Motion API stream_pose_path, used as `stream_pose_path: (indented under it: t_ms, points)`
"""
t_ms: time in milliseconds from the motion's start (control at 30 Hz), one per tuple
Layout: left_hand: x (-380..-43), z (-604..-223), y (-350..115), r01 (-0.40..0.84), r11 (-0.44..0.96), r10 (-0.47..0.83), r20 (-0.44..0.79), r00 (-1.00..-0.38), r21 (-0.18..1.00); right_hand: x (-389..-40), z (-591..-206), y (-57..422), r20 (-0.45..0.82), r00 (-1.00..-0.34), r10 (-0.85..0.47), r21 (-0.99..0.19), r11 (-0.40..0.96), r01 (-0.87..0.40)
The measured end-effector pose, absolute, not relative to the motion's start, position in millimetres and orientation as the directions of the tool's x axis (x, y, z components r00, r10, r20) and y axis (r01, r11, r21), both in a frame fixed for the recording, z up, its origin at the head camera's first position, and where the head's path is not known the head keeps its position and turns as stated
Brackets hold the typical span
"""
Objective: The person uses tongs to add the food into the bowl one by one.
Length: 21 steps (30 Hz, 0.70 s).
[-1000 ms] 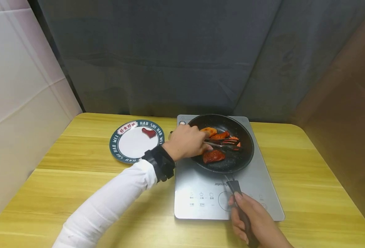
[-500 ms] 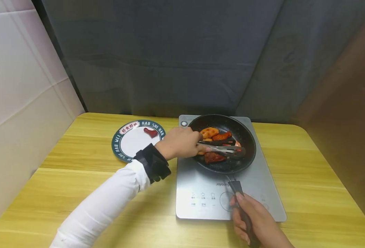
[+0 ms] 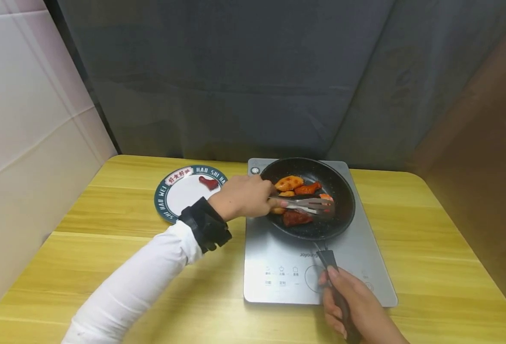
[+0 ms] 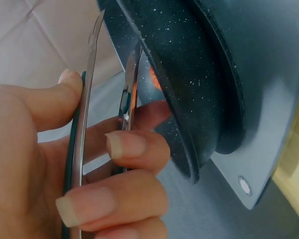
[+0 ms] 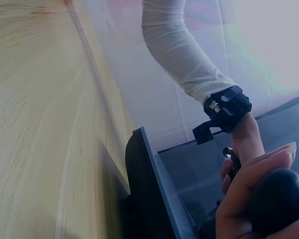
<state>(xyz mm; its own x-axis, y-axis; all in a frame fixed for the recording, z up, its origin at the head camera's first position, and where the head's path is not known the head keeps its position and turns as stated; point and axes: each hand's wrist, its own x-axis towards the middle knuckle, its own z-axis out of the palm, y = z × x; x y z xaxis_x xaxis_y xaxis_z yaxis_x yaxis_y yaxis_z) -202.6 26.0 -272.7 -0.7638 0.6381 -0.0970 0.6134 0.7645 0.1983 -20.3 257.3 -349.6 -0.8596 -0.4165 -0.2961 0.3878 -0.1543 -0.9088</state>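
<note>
My left hand (image 3: 250,196) holds metal tongs (image 3: 310,204), its fingers curled round them over the left side of the black frying pan (image 3: 339,181). In the left wrist view the two arms of the tongs (image 4: 87,99) stand apart, with the thumb along one. Their tips overlap an orange-red piece (image 3: 327,196) in the pan. Around them lie a spotted yellow-orange piece (image 3: 289,183), a small reddish drumstick (image 3: 308,188) and a dark red-brown meat piece (image 3: 297,218). Below, my right hand (image 3: 360,301) grips the pan's dark handle (image 3: 327,258).
Under the pan is a silver induction cooker (image 3: 257,248) with printed controls. A green-rimmed white plate (image 3: 184,198) stands left of it, bearing a dark red drumstick-shaped piece (image 3: 208,183). The wooden table (image 3: 107,239) ends at a dark backdrop (image 3: 214,81).
My left hand has drawn slightly left and the tongs have turned, now showing a broad slotted face. The right hand keeps its grip on the handle, and the pan stays in place.
</note>
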Motion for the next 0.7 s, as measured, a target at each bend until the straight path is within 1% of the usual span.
stream_pose_path:
  t_ms: [133, 400, 533, 700]
  points:
    - [-200.2, -268.7, 23.2, 0.618, 0.766, 0.638, -0.096, -0.764, 0.179, -19.7, -348.2, 256.2, -0.312, -0.858, -0.407, -0.906, -0.145, 0.398]
    - [-198.6, -264.1, 15.0, 0.605, 0.774, 0.629, -0.117, -0.769, 0.185, -18.1, -347.0, 256.6, -0.31, -0.864, -0.396, -0.908, -0.147, 0.393]
    - [-199.8, -257.3, 0.2, 0.608, 0.767, 0.63, -0.061, -0.774, 0.205, -17.1, -347.7, 256.3, -0.296, -0.867, -0.401, -0.912, -0.151, 0.381]
    - [-203.5, -249.3, -40.9, 0.584, 0.777, 0.594, 0.036, -0.804, 0.236, -17.2, -347.6, 255.7, -0.292, -0.866, -0.406, -0.913, -0.151, 0.378]
